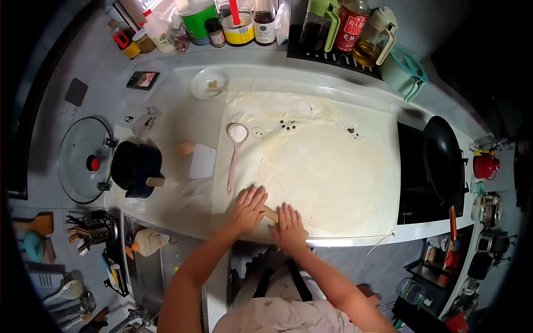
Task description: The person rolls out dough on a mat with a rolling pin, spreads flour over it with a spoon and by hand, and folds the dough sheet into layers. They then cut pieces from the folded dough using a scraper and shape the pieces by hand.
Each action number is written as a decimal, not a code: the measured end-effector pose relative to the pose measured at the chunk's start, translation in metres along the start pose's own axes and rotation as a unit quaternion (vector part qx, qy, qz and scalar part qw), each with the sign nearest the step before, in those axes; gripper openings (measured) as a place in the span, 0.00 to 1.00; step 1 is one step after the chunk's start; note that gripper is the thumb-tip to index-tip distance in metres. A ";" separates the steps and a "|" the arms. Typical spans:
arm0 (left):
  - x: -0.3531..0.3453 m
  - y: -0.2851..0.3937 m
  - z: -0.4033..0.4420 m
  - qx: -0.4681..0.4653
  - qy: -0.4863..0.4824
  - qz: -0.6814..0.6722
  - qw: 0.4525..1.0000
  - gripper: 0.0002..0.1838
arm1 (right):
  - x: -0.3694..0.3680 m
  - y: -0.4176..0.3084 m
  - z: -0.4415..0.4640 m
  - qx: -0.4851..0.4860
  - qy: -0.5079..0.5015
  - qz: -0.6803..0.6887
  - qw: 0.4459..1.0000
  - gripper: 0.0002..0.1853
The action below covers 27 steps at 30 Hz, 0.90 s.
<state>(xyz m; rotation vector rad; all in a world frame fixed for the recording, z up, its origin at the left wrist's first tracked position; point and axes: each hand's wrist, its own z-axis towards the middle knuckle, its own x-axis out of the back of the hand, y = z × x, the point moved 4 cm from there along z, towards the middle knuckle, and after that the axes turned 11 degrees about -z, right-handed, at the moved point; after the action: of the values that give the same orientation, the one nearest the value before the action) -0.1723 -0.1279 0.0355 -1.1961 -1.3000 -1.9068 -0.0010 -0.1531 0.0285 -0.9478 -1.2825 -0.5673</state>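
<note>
Grip of both bare hands, laid flat rather than clenched: the left hand [249, 211] and the right hand [291, 226] rest with fingers extended over a wooden rolling pin [270, 215], a short length of which shows between them. The pin lies at the near left part of a broad, thin sheet of dough [322, 177], slanting towards the front edge of the desk [180, 202]; its ends are hidden beneath the hands. Whether any dough is wrapped around it cannot be told. The sheet is spread on a pale mat [383, 133] with printed motifs, and a wrinkled pale strip, perhaps dough or flour, lies along the mat's far edge.

The step in hand appears to be rolling. To do it well, bear down evenly with both palms and keep the fingers relaxed, so that the pin turns freely and leaves no ridge. As the sheet is wide and the pin sits near one side, work outward from the thicker parts and ease the pressure at the margin, where thin dough may tear or crease. Should the surface cling, a light dusting could be taken from the spoon [238, 133] of white powder, which lies left of the sheet, near the white scraper [203, 161].
</note>
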 end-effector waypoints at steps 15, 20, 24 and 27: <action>-0.034 0.045 0.093 0.077 -0.005 -0.039 0.996 0.27 | 0.081 0.140 0.015 0.130 0.053 0.018 0.990 0.27; -0.087 0.097 0.144 0.054 0.013 0.031 0.998 0.33 | 0.099 0.194 -0.001 0.098 0.046 -0.038 0.993 0.30; -0.102 0.121 0.120 0.084 0.030 0.003 0.996 0.36 | 0.060 0.209 -0.005 0.008 0.028 -0.130 0.991 0.38; -0.105 0.155 0.094 0.109 0.039 -0.017 0.993 0.37 | 0.065 0.203 -0.043 0.025 0.030 -0.085 0.996 0.38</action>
<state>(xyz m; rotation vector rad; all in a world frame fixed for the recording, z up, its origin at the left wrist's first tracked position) 0.0358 -0.1080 0.0251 -0.9856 -1.4526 -1.7640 0.2013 -0.0738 0.0354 -0.7793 -1.3249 -0.6877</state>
